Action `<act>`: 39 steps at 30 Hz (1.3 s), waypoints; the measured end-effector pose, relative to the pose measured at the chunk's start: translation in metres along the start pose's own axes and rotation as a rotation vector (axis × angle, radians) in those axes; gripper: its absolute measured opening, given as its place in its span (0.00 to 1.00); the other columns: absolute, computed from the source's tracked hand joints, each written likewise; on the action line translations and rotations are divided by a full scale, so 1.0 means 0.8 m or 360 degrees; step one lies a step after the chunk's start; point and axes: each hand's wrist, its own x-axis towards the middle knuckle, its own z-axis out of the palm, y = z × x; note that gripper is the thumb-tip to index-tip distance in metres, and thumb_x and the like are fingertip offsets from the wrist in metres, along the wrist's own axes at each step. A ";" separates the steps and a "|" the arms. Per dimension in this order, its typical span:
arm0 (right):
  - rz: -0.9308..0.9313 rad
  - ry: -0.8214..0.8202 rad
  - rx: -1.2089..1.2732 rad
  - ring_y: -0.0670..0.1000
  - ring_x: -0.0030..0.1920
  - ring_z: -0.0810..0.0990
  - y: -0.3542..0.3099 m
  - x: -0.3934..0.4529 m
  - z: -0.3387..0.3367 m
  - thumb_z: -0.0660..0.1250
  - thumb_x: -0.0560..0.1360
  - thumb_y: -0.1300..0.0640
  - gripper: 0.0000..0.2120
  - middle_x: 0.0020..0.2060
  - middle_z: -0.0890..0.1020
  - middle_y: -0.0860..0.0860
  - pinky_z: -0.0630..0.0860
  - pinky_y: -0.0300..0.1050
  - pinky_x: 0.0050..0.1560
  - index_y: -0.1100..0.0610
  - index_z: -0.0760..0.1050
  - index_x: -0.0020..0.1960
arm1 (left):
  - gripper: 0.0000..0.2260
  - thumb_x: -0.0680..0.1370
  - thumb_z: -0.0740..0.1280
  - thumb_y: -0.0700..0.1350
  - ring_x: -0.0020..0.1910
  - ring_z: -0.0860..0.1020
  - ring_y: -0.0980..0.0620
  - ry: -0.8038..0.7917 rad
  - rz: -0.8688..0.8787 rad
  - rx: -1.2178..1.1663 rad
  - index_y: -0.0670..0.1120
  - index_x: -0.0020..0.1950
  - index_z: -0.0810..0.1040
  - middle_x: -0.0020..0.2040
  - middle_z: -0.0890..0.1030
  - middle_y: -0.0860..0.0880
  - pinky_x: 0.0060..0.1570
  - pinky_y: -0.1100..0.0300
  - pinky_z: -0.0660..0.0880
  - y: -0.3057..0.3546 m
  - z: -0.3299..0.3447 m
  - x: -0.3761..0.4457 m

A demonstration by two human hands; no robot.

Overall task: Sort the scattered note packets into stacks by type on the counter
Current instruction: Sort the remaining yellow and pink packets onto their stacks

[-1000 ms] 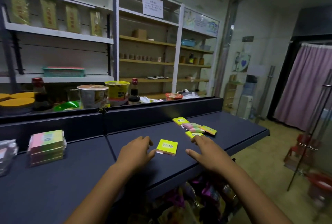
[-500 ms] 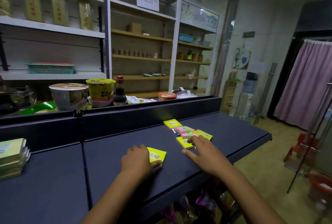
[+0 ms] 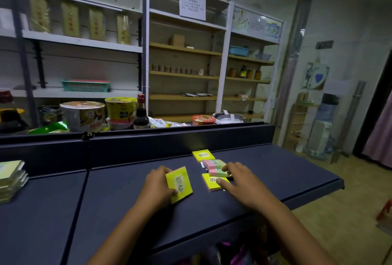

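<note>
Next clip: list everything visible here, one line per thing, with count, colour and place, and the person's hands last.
yellow note packets: three, yellow; one held tilted at centre, one flat under the right hand, one farthest back.
pink-and-green note packets: two, pastel, between the yellow ones at right.
stack of packets: one stack, pale green, far left of the counter.
counter: one, dark blue.
instant noodle cups: at least three, behind the counter's back wall.
sauce bottle: one, dark, red cap, beside the cups.
shelves: several, white and wooden, at back.
left hand: grips the tilted yellow packet.
right hand: fingers rest on the packets at right.
</note>
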 end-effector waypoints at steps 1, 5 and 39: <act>-0.0011 -0.0002 0.0003 0.49 0.65 0.72 0.005 0.002 -0.001 0.61 0.79 0.39 0.20 0.63 0.73 0.48 0.74 0.51 0.62 0.49 0.69 0.66 | 0.17 0.68 0.77 0.39 0.52 0.79 0.48 0.0042 0.0016 -0.0050 0.47 0.54 0.77 0.53 0.80 0.46 0.49 0.58 0.75 0.002 0.002 0.004; -0.0018 -0.0013 0.0001 0.49 0.63 0.72 0.025 0.013 -0.005 0.61 0.79 0.39 0.21 0.62 0.73 0.47 0.74 0.50 0.60 0.49 0.69 0.66 | 0.08 0.68 0.78 0.39 0.45 0.83 0.49 0.0186 0.0033 -0.0300 0.45 0.42 0.80 0.42 0.85 0.47 0.45 0.58 0.77 0.012 0.007 0.023; 0.0401 -0.0109 0.0200 0.55 0.61 0.77 0.077 0.174 0.059 0.70 0.74 0.39 0.26 0.60 0.80 0.51 0.73 0.52 0.63 0.52 0.73 0.66 | 0.04 0.77 0.70 0.37 0.43 0.84 0.51 0.0374 0.0009 -0.1515 0.43 0.50 0.82 0.46 0.85 0.45 0.36 0.55 0.82 -0.003 0.048 0.101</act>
